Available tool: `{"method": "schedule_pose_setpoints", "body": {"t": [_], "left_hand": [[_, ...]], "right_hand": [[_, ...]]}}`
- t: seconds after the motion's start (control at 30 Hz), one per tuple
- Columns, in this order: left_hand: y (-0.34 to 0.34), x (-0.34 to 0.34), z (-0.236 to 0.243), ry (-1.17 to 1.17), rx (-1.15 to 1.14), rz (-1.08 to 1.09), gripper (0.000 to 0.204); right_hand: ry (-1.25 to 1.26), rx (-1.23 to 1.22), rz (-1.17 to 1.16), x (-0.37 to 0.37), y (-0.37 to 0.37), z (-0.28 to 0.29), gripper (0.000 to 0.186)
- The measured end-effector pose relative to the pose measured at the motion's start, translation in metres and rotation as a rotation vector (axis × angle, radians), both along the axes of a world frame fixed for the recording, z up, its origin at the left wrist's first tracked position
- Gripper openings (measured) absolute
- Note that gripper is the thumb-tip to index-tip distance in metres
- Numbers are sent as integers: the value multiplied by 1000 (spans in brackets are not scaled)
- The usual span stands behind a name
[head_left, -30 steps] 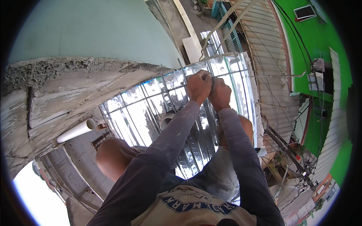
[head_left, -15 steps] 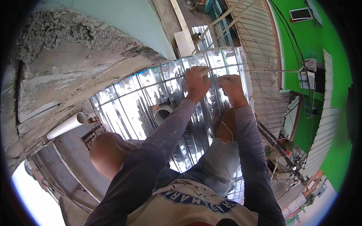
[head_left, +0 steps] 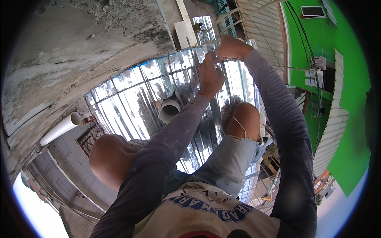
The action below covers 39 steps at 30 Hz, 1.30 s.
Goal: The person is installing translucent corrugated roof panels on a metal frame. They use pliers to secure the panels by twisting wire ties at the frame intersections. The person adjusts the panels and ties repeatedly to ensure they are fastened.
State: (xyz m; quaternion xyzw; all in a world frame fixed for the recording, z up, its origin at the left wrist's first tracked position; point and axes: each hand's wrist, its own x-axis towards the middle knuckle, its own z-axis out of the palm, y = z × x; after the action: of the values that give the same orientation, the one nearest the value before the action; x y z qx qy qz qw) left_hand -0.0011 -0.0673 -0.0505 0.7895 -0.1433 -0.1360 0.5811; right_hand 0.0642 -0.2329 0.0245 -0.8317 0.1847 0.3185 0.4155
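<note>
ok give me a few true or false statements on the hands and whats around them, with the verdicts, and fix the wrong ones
1. The left hand and the right hand are close together. True.
2. The left hand is higher in the picture than the right hand. False: the right hand is higher.
3. Thin bars cross over the shiny metal sheet. True.
4. The person's forearms are bare. False: long sleeves cover them.
5. A white pipe sticks out at the left of the picture. True.
6. The bright green wall is on the left. False: the green wall is on the right.
</note>
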Motion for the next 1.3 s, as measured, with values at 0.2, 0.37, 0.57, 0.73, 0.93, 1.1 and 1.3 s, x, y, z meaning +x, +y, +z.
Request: {"method": "schedule_pose_setpoints", "body": {"t": [0.2, 0.37, 0.57, 0.73, 0.93, 1.1, 1.3], "left_hand": [[-6, -3, 5, -167, 53, -3, 40], [-9, 2, 4, -291, 162, 38, 9], [-9, 5, -6, -324, 127, 45, 6], [-9, 14, -2, -129, 131, -18, 12], [27, 79, 36, 127, 155, -404, 32], [65, 127, 80, 228, 29, -536, 39], [84, 110, 96, 212, 115, -465, 45]], "right_hand": [[45, 65, -207, 4, -24, -20, 16], [-85, 160, -274, -12, -35, -29, 22], [-246, -54, -344, -97, -27, -54, 27], [-294, 405, -1194, -148, 77, -17, 27], [-55, 583, -1225, -227, 181, 10, 25], [-289, -254, -242, -266, 255, -21, 18], [-217, -328, -188, -231, 240, -67, 18]]}}
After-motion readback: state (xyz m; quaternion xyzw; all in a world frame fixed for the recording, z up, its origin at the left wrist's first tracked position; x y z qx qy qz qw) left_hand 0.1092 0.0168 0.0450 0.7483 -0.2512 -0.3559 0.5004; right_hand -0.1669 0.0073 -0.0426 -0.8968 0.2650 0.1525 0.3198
